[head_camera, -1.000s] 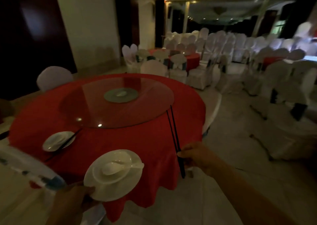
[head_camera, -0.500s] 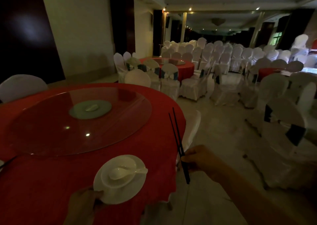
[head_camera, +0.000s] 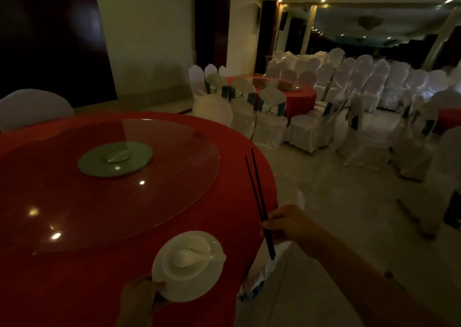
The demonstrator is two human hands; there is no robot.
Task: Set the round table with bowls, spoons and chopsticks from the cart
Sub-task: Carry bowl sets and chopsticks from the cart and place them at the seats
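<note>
My left hand [head_camera: 141, 299] grips the near rim of a white plate [head_camera: 174, 288] that carries a white bowl [head_camera: 185, 254] with a white spoon [head_camera: 189, 260] lying in it. The plate hovers over the near edge of the round table [head_camera: 224, 217], which has a red cloth. My right hand [head_camera: 290, 224] pinches a pair of black chopsticks [head_camera: 257, 190] near their lower end, tips pointing up and away, over the table's right edge. The cart is out of view.
A glass turntable [head_camera: 174, 184] with a round metal hub [head_camera: 115, 158] fills the table's middle. A white-covered chair [head_camera: 32, 107] stands at the far left, another chair [head_camera: 262, 274] tucked under the near right edge. Further set tables and several covered chairs [head_camera: 306, 129] crowd the room behind.
I have moved rightward around the table; the earlier place setting at the left has left the view. Both hands keep their hold, the plate staying above the table's near edge.
</note>
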